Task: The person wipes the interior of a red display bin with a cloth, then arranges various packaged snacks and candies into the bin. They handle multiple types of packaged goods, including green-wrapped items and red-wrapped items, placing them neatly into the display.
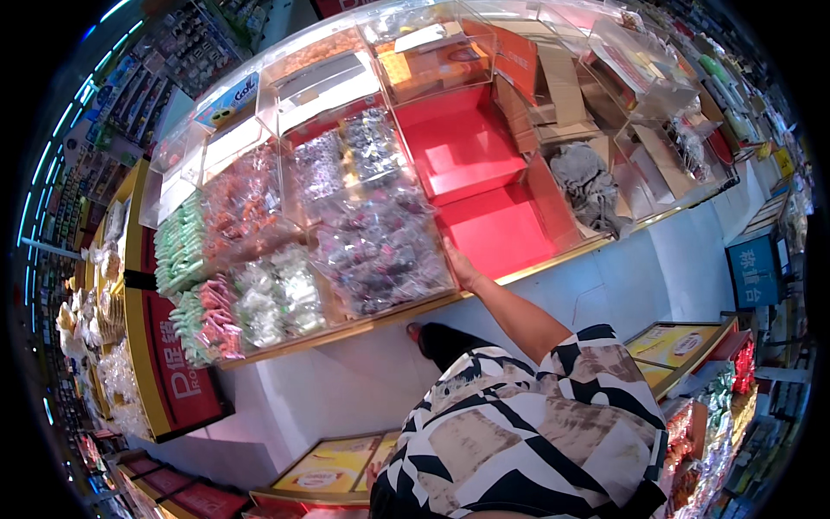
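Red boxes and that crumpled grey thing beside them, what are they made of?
The red boxes look like smooth cardboard or plastic: stiff, flat panels with a slight shine; I can't tell which. The grey thing is probably soft cloth, since it slumps in wrinkly folds.

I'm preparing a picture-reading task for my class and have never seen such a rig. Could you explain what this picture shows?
There is no machine: a person wears a fisheye camera on the head, looking down, so straight edges bend. The bare right hand is at the near edge of a display stand, between purplish wrapped packets and a red compartment; whether it grips anything is unclear. The left hand barely shows, beside the patterned clothing. Other compartments hold green packets and white packets; a grey cloth lies farther right.
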`<control>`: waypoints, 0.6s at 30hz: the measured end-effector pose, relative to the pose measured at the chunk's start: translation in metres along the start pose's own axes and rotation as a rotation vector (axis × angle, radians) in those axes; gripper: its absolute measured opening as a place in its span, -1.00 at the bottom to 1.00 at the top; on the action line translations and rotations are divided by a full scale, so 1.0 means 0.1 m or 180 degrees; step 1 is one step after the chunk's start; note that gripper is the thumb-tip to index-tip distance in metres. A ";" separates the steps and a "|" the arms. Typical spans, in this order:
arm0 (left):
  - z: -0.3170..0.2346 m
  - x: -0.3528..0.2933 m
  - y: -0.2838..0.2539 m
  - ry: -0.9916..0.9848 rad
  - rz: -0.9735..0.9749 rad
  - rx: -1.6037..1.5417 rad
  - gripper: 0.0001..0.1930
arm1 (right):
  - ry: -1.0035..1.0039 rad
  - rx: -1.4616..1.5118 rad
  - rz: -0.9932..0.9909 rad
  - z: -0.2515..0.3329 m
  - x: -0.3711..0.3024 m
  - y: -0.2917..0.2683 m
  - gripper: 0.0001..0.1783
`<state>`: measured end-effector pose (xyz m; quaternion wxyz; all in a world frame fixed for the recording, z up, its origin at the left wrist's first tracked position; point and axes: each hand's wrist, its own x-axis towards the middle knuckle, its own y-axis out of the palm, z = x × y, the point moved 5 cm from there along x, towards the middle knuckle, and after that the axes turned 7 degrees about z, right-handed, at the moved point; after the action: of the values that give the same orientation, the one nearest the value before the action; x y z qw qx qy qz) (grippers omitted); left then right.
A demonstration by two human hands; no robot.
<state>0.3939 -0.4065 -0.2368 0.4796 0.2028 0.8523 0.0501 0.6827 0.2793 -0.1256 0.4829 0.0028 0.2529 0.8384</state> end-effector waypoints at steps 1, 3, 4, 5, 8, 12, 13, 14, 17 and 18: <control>0.22 -0.01 -0.09 -0.0147 0.0028 0.0006 -0.50 | 0.0062 -0.0270 0.0073 0.00 -0.14 -0.06 -0.20; 0.54 -0.15 -0.24 -0.0312 0.0048 0.0005 -0.52 | 0.0895 -0.0598 0.0210 0.23 -0.47 0.01 -0.24; 0.62 -0.14 -0.20 -0.0385 0.0107 0.0067 -0.53 | 0.0561 -0.1299 0.0469 0.38 -0.56 -0.15 -0.29; 0.67 -0.16 -0.18 -0.0413 0.0130 0.0124 -0.54 | 0.0223 -0.1994 0.0748 0.51 -0.62 -0.33 -0.35; 0.61 -0.15 -0.01 -0.0357 0.0303 0.0453 -0.56 | -0.0383 -0.2302 -0.0446 1.43 -0.87 -0.97 -0.60; 0.05 0.08 0.84 0.0074 0.0278 0.1038 -0.65 | -0.0957 -0.1833 -0.1065 2.48 -1.01 -1.63 -0.56; -0.16 0.06 1.57 0.0281 -0.0115 0.1805 -0.60 | -0.1116 -0.1684 -0.1015 2.61 -1.05 -1.65 -0.52; -0.30 -0.05 2.04 0.0444 -0.0152 0.1715 -0.58 | -0.1253 -0.1446 -0.0842 2.66 -0.95 -1.62 -0.47; -0.62 -0.31 3.50 0.0732 0.0157 0.2218 -0.49 | -0.1882 -0.1180 -0.0211 2.46 -0.51 -1.24 -0.37; -0.68 -0.40 3.88 0.0856 0.0433 0.2424 -0.50 | -0.1728 -0.0982 0.0047 2.26 -0.28 -1.14 -0.38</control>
<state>0.4702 -0.0606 -0.0601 0.2501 0.4135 0.8496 -0.2114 0.8462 0.3984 0.0298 0.5215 0.1551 -0.0156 0.8389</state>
